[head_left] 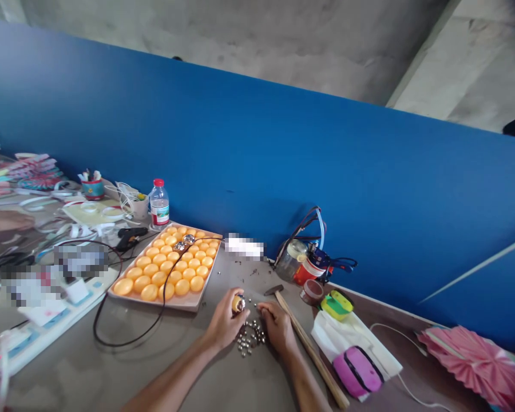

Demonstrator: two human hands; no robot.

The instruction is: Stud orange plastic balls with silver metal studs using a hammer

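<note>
My left hand (224, 321) is closed around an orange-yellow ball (237, 304) that has shiny silver pieces on part of its surface. Just to its right, my right hand (277, 325) has thumb and fingers pinched together; whatever may be between them is too small to make out. Between and below both hands lies a loose pile of small, shiny silver round-headed pieces (249, 337) on the grey table. A hammer (306, 339) with a wooden handle rests beside my right forearm.
On the left, a tray (175, 302) holds rows of orange balls and two silver-covered ones, a black cable across it. Beyond are a bottle (159, 205) and power strip (75, 312). A purple case (357, 371), jar (292, 262) and pink folded paper (476, 360) lie right. Another person's hand (8, 222) shows far left.
</note>
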